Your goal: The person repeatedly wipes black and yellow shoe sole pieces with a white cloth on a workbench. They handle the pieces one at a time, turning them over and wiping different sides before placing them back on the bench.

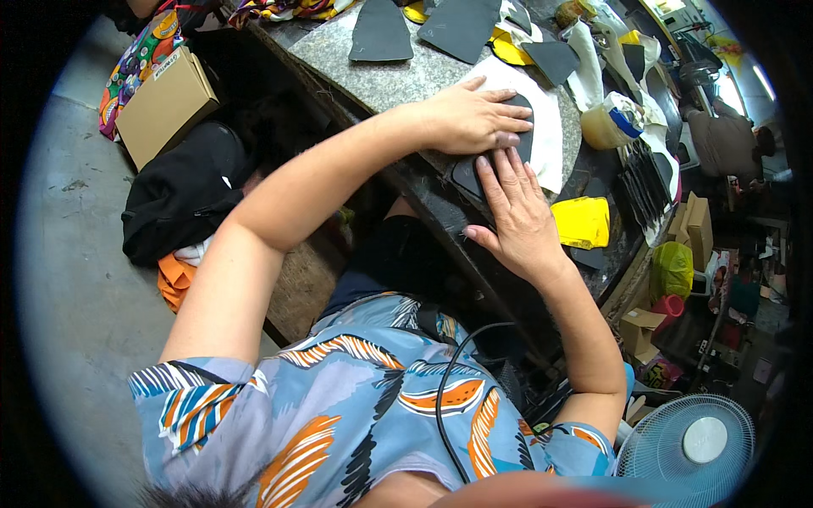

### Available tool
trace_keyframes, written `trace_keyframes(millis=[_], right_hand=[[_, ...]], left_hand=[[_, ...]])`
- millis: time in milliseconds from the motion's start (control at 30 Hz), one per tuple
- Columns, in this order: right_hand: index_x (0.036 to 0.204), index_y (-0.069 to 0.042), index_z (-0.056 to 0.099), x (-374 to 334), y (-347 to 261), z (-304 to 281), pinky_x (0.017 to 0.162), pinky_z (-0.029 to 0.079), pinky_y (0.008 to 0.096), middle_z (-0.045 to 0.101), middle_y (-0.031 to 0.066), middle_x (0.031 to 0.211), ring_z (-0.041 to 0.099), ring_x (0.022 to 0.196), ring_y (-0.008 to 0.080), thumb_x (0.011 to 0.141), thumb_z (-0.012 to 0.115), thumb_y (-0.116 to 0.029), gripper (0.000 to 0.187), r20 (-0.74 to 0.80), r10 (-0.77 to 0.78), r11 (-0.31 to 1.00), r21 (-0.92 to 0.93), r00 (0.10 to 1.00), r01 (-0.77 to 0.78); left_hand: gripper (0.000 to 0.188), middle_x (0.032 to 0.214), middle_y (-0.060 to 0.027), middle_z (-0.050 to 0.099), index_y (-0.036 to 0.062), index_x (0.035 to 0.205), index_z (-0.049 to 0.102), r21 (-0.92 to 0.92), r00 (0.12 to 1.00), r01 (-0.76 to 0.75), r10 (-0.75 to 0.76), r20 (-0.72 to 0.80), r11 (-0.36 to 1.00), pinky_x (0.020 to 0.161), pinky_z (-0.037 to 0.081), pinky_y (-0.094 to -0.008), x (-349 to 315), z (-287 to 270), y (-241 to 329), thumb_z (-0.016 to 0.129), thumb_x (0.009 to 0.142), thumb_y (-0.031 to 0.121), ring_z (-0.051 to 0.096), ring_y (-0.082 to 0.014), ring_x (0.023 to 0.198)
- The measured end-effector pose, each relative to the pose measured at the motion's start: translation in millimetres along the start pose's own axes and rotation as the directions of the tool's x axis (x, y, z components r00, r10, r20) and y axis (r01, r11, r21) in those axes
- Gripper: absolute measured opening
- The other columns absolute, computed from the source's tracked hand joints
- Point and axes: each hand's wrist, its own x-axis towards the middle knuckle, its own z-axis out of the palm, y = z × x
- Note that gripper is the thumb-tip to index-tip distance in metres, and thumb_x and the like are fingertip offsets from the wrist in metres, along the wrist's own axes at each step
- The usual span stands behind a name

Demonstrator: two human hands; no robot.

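Note:
Both hands lie flat at the table's near edge. Beneath them is a dark grey, shoe-sole-shaped piece (465,176), partly covered by my fingers. My left hand (476,117) presses across its upper part, fingers stretched out to the right. Against its lower right side rests my right hand (518,210), fingers long and thumb spread away toward the table edge. The fingertips of the right hand meet the left thumb. Under the dark piece spreads a white sheet (548,118). Neither hand grips anything.
Flat dark grey cut pieces (381,32) lie farther back on the speckled tabletop (334,63). To the right stand a jar with a blue rim (611,123), a yellow stack (582,222) and a row of dark pieces (648,186). A fan (705,440) is at lower right.

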Motion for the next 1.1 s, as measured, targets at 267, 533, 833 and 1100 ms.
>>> trace_keyframes(millis=[267, 533, 833, 1100], right_hand=[[0.146, -0.018, 0.043, -1, -1, -8, 0.114, 0.032, 0.0493, 0.035, 0.0200, 0.152, 0.037, 0.139, 0.0391, 0.076, 0.076, -0.039, 0.080, -0.045, -0.082, 0.995, -0.058, 0.996, 0.079], [0.115, -0.012, 0.067, 4, -8, -15, 0.083, 0.057, 0.0382, 0.070, 0.0151, 0.110, 0.069, 0.095, 0.0305, 0.077, 0.071, -0.008, 0.039, -0.357, -0.143, 0.990, -0.034, 0.923, 0.140], [0.121, 0.000, 0.066, -21, 142, -175, 0.071, 0.048, 0.0220, 0.066, 0.0013, 0.099, 0.057, 0.082, 0.0069, 0.095, 0.065, -0.016, 0.031, -0.557, 0.639, 0.743, 0.626, 0.530, -0.238], [0.122, -0.028, 0.066, -74, 235, -179, 0.067, 0.053, 0.0427, 0.072, 0.0109, 0.100, 0.070, 0.082, 0.0352, 0.095, 0.060, -0.019, 0.029, -0.853, 0.116, 0.700, -0.293, 0.509, -0.652]], left_hand=[[0.067, 0.158, -0.0019, 0.032, 0.0240, 0.151, 0.035, 0.188, 0.994, 0.101, -0.093, -0.051, 0.977, 0.119, 0.014, -0.0532, 22, 10, -19, 0.032, 0.097, 0.064, 0.024, -0.0219, 0.148], [0.054, 0.128, -0.0175, 0.061, 0.0063, 0.130, 0.059, -0.666, 0.833, 0.015, -0.378, -0.404, 0.746, 0.102, 0.042, -0.0373, 21, 12, -34, 0.047, 0.100, 0.050, 0.057, -0.0312, 0.119], [0.048, 0.096, -0.0138, 0.070, 0.0006, 0.112, 0.065, -0.871, 0.707, -0.064, -0.594, -0.385, 0.487, 0.081, 0.049, -0.0342, 21, 9, -46, 0.048, 0.101, 0.044, 0.065, -0.0231, 0.088], [0.042, 0.094, -0.0179, 0.068, 0.0057, 0.100, 0.068, -0.572, 0.724, 0.070, -0.436, -0.534, 0.817, 0.079, 0.051, -0.0457, 16, 0, -27, 0.050, 0.098, 0.044, 0.065, -0.0378, 0.091]])
